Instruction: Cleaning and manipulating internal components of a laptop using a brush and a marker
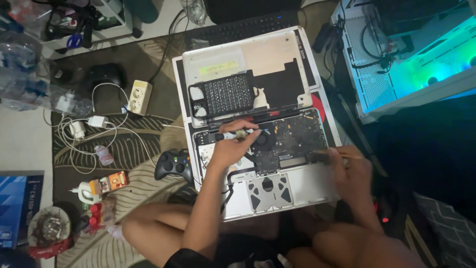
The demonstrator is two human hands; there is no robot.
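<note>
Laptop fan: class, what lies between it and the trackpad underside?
In the head view, the dark logic board lies between the laptop fan and the trackpad underside.

I see patterned rug [124, 149] | on it: opened laptop [297, 191]; game controller [173, 165] just left; power strip [139, 97] farther left.

Dim, soft-focus view; cyan glare upper right

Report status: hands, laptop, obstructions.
Left hand grips screwdriver over opened laptop. Right hand holds thin tool at board's edge. Game controller beside, clear.
</note>
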